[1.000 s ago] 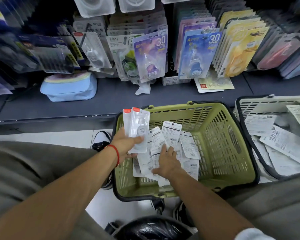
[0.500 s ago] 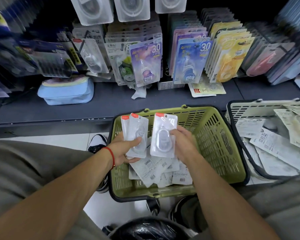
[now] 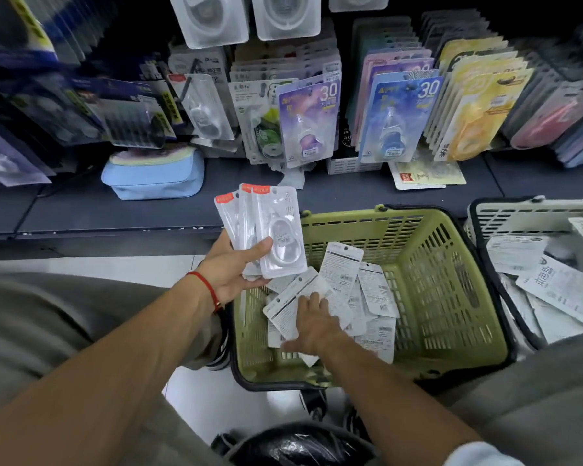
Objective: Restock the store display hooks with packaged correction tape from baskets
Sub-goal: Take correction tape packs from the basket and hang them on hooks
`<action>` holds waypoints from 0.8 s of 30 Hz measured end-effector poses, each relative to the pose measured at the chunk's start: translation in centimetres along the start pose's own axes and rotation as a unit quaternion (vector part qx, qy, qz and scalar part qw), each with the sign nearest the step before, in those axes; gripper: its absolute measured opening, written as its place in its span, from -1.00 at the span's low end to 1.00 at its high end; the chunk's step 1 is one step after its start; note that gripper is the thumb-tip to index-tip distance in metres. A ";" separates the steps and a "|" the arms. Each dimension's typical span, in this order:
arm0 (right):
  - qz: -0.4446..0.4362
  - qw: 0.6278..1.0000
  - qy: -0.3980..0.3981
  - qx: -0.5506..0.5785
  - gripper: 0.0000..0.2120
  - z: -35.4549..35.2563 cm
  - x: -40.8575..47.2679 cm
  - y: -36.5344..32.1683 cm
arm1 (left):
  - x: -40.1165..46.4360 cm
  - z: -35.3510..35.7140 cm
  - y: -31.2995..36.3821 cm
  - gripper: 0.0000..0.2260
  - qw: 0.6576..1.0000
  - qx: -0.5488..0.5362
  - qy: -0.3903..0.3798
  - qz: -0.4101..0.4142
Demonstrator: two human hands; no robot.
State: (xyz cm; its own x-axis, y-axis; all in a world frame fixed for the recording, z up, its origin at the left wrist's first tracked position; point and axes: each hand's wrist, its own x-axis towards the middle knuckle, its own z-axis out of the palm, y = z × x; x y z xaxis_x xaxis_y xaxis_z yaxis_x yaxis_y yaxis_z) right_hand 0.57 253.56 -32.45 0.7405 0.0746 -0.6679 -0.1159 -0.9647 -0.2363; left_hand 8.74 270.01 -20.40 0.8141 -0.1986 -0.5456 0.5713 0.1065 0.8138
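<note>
My left hand grips a fanned stack of three clear correction tape packs with red top labels, held above the green basket's left rim. My right hand reaches down into the green basket and lies on a pile of several white packs lying back side up; whether its fingers grasp one is hidden. Display hooks above carry hanging packs of correction tape in purple, blue and yellow.
A white basket with more packs stands at the right. A light blue pouch lies on the dark shelf. Loose packs lie on the shelf under the hooks. A black rounded object sits near my feet.
My right hand passed the pack it held to the left hand's stack, then dropped back into the green basket onto the pile. The left hand rose a little.
</note>
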 end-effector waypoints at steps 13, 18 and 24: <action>0.125 0.761 0.178 0.611 -0.76 -5.2 -1.6 7.8 | 0.4 0.7 0.2 -0.57 0.998 -0.063 0.017 0.002; -0.054 0.647 0.193 0.736 -0.74 -13.9 -5.4 8.2 | 0.0 3.0 1.4 -0.52 0.998 -0.024 -0.033 0.039; -0.197 0.694 0.181 0.669 -0.75 -21.5 -8.7 4.4 | -1.0 6.0 6.8 -0.46 0.986 -0.031 -0.128 0.103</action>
State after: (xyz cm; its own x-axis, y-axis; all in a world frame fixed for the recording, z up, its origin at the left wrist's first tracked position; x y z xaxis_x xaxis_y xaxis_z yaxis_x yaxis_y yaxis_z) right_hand 7.86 243.28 -12.48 0.9789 -0.0349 -0.2015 -0.1885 0.2283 -0.9552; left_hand 11.14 265.05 -13.11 0.8652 -0.4058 -0.2945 0.4080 0.2285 0.8839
